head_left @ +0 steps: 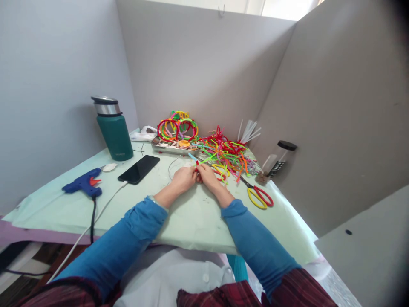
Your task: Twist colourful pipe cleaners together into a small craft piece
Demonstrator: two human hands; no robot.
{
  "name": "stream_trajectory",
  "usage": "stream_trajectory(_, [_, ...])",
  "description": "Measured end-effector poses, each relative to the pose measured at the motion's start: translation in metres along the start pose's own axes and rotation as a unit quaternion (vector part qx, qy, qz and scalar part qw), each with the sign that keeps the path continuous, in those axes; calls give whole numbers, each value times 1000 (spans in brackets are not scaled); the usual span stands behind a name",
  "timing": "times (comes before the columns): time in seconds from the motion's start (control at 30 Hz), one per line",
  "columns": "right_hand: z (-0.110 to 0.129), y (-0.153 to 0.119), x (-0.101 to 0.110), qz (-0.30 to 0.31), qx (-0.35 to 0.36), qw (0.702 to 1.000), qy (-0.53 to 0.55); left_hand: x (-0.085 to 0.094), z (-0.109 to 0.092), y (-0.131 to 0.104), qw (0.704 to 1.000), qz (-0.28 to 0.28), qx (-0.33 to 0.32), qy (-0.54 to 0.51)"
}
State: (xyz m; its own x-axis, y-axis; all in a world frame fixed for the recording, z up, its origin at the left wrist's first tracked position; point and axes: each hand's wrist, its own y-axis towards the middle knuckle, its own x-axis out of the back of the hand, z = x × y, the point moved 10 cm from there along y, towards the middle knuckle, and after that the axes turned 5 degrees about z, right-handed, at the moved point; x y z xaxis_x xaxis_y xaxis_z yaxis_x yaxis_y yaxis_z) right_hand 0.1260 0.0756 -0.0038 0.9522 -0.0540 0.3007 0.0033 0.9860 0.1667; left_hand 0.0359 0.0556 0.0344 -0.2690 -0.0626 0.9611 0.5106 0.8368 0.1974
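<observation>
Over the middle of the table, my left hand (184, 178) and my right hand (207, 175) meet, fingertips pinched close together. Between them shows a small red fuzzy pipe cleaner (197, 163), with a light green strand passing near it; the fingers hide most of its shape. Just beyond my right hand is a heap of loose pipe cleaners (231, 155) in red, green, orange and other colours. One pair of scissors with yellow and red handles (221, 171) lies beside that hand, partly covered. Another pair of scissors (261, 197) rests farther right.
Behind my hands, a metal tray (174, 150) holds small pieces, with coloured pipe cleaner rings (178, 126) above it. At left are a green bottle (115, 136), a phone (139, 169) and a blue glue gun (84, 182). A clear black-lidded container (277, 162) stands right, near white sticks (249, 132).
</observation>
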Motion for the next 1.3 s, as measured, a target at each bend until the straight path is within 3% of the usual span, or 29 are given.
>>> stream_trajectory(0.27, [2,-4,2,-15,-22,999,30,4,6,-3,999,-2,44,-12])
stream_trajectory(1.3, [-6,-1,4,-23,-20,998,58,3,-2,-3,999,0,-4,34])
